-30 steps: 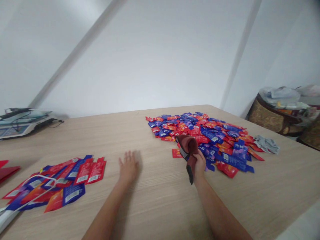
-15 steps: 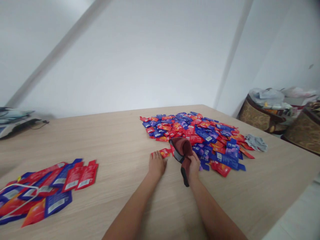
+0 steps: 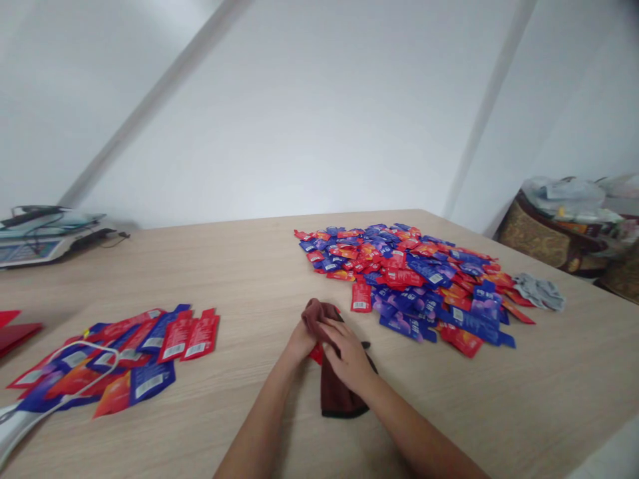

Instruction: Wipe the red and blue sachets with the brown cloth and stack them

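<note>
A maroon cloth with a black edge lies bunched on the table in front of me. My right hand grips its upper part, fingers bent over the folds. Beside it, my left hand is partly covered by the cloth, its fingers hidden. A bit of a red packet shows between the hands, under the cloth; whether my left hand holds it is hidden. Beyond them spreads a large pile of red and blue packets, with one red packet at its near left edge.
Another group of red and blue packets lies at the left, with a white cord loop over it. A scale stands at the back left. Grey cloth rests by the pile's right end. Patterned chairs hold bags.
My right hand has brought the maroon cloth left and nearer, onto my left hand. The cloth now lies lower on the table. The view has shifted left.
</note>
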`<state>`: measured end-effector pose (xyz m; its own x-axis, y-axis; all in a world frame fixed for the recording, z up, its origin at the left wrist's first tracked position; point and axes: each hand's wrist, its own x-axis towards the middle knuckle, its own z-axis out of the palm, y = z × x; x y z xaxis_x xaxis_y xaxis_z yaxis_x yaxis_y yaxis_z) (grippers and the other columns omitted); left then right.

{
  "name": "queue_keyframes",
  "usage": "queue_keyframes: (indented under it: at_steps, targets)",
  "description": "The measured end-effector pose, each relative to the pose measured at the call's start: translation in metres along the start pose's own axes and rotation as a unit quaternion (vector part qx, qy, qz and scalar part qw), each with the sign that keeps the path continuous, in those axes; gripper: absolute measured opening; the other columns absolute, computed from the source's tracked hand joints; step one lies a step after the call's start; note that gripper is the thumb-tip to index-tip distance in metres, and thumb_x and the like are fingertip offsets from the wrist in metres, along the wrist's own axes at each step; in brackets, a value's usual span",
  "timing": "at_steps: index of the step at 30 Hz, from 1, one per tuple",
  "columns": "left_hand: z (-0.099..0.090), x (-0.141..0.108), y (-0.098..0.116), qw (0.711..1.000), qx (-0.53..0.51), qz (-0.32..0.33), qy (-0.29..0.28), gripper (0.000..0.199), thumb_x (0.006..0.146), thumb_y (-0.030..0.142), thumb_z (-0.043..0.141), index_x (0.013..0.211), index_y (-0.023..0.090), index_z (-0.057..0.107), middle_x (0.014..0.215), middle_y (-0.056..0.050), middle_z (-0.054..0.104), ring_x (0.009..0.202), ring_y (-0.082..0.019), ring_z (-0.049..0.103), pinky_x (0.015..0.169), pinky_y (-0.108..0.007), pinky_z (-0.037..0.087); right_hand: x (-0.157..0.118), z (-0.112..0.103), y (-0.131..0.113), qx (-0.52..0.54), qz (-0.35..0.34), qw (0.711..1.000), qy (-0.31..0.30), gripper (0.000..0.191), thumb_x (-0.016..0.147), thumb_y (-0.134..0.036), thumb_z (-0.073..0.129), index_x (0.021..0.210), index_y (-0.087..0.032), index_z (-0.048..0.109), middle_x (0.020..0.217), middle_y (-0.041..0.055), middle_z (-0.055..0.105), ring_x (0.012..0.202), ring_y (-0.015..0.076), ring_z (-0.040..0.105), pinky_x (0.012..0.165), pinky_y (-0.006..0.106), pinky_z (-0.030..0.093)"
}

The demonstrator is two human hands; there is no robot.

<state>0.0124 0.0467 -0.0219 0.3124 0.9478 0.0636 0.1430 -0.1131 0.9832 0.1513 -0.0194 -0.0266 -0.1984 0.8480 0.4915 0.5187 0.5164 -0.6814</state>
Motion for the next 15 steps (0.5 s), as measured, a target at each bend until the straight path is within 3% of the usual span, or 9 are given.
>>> queue_keyframes:
  at_steps: [3,6,9,11,15]
  targets:
    - [-0.001,-0.004,-0.005,0.997,-0.076,-0.019,-0.015,0.024,0.072,0.026,0.057,0.092,0.014,0.063,0.089,-0.009,0.067,0.081,-0.020,0.061,0.074,-0.031,0.047,0.003,0.012,-0.005,-0.119,0.030,0.989,-0.080,0.052,0.087,-0.024,0.042,0.138,-0.031,0.035,0.142,0.0027,0.040,0.129,0.0206,0.036,0.103,0.043,0.030]
    - [-0.007,-0.008,-0.011,0.983,-0.152,-0.092,-0.043,0.035,0.056,0.013,0.064,0.091,0.011,0.064,0.079,-0.007,0.068,0.072,-0.019,0.063,0.069,-0.029,0.047,0.013,0.008,0.014,-0.194,0.084,0.973,-0.091,0.049,0.088,-0.019,0.037,0.136,-0.026,0.039,0.141,0.0042,0.043,0.128,0.0208,0.036,0.103,0.045,0.027]
    - [-0.010,-0.010,-0.016,0.963,-0.207,-0.161,-0.068,0.038,0.048,0.009,0.066,0.086,0.009,0.066,0.071,-0.007,0.069,0.061,-0.017,0.062,0.063,-0.028,0.047,0.022,-0.006,0.042,-0.222,0.126,0.965,-0.065,0.047,0.084,-0.013,0.038,0.129,-0.022,0.050,0.135,0.0066,0.050,0.126,0.0232,0.039,0.103,0.047,0.027]
    - [-0.010,-0.010,-0.018,0.956,-0.229,-0.178,-0.049,0.040,0.048,0.008,0.067,0.088,0.009,0.066,0.072,-0.008,0.069,0.060,-0.018,0.063,0.062,-0.028,0.048,0.024,-0.013,0.057,-0.198,0.119,0.972,-0.037,0.046,0.082,-0.011,0.039,0.124,-0.021,0.054,0.130,0.0069,0.054,0.122,0.0231,0.042,0.103,0.045,0.028]
    - [-0.005,-0.008,-0.021,0.942,-0.273,-0.194,0.001,0.031,0.056,0.008,0.064,0.087,0.008,0.066,0.069,-0.008,0.069,0.058,-0.018,0.064,0.060,-0.028,0.049,0.018,-0.013,0.059,-0.091,0.086,0.990,0.067,0.047,0.082,-0.012,0.037,0.125,-0.020,0.054,0.126,0.0081,0.056,0.118,0.0208,0.047,0.102,0.042,0.034]
